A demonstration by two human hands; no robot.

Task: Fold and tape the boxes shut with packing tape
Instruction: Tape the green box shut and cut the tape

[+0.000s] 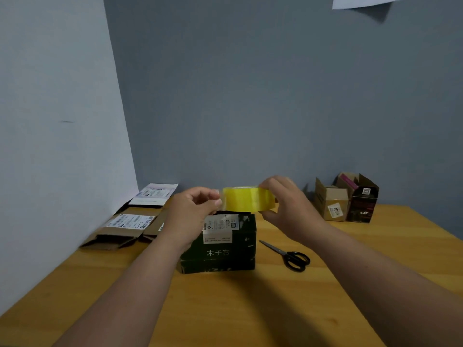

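A dark green box (pixel 220 249) with a white shipping label and white characters stands in the middle of the wooden table (pixel 225 309). Just above it, my right hand (pixel 288 206) grips a yellow roll of packing tape (pixel 248 199) from the right side. My left hand (pixel 195 209) pinches the tape's loose end at the roll's left edge, thumb and fingers curled. The box's top is mostly hidden behind both hands and the roll.
Black scissors (pixel 290 255) lie on the table right of the box. Flattened cardboard boxes with labels (pixel 127 226) lie at the back left by the wall. Two small open boxes, one brown (pixel 330 204) and one dark (pixel 362 202), stand at the back right.
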